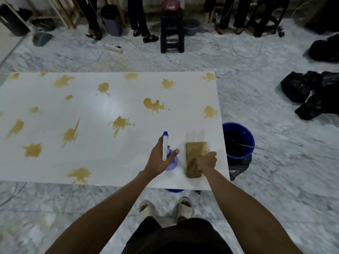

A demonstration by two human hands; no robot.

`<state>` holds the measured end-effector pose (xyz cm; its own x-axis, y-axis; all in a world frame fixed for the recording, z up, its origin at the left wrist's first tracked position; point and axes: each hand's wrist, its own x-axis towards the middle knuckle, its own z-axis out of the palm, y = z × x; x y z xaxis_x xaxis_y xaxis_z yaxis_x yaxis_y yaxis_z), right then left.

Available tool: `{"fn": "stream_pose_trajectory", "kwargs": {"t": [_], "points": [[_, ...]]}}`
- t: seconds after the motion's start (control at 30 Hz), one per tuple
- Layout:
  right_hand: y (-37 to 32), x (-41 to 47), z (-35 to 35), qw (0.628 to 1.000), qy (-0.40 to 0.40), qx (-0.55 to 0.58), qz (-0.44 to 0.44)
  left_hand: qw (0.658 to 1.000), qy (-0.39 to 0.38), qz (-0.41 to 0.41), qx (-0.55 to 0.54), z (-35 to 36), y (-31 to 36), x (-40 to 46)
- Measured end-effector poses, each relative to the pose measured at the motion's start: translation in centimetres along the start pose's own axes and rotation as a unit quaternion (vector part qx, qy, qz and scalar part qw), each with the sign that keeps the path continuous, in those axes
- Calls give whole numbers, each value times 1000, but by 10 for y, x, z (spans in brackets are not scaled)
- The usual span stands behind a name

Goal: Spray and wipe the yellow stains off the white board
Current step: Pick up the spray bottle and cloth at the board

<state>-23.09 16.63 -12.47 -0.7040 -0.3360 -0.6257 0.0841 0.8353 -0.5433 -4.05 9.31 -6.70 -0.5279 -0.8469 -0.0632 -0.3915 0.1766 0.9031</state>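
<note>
We grip bottle and cloth; spraying not yet begun.
Our left hand (159, 158) wraps the blue translucent plastic spray bottle (169, 158); our right hand (207, 161) pinches the folded, yellow-brown cloth (194, 154) on the glossy white board (91, 107). Next, we judge, aim at the yellow stain (122, 124) beyond the bottle.

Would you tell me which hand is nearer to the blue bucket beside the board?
Right. The right hand grips the brown cloth near the board edge beside the blue bucket; the left hand holds the spray bottle farther away.

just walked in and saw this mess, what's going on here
A person is cleaning yellow stains off a white board. The left hand grips a blue spray bottle, nozzle pointing away across the board. The right hand holds a stained brown cloth flat on the board's near right corner. Many stains remain; a blue bucket stands beside the board.
</note>
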Motion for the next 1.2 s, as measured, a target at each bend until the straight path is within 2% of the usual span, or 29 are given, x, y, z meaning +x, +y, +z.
{"fn": "stream_pose_trajectory", "kwargs": {"t": [0.1,0.2,0.3,0.4,0.5,0.63,0.8,0.93,1.2], "points": [[-1,3,-10,995,-93,-21,26,997,67,36,-26,15,1,2],[-11,-2,-15,986,-145,80,5,995,82,52,-23,20,-7,9],[-24,-3,-21,967,-175,182,-40,995,82,14,-48,10,3,22],[-42,-6,-35,934,-223,274,-47,996,47,-18,-79,-8,28,30],[-62,-16,-43,882,-272,383,-20,996,-8,-20,-82,-35,41,37],[-88,-39,-29,840,-323,434,-52,995,-69,-22,-61,-71,54,44],[-118,-73,11,841,-326,424,-86,991,-103,-77,-23,-119,59,47],[-134,-94,43,834,-327,436,-85,988,-124,-89,6,-155,46,44],[-162,-106,78,827,-323,454,-71,985,-117,-127,8,-192,38,53]]}}
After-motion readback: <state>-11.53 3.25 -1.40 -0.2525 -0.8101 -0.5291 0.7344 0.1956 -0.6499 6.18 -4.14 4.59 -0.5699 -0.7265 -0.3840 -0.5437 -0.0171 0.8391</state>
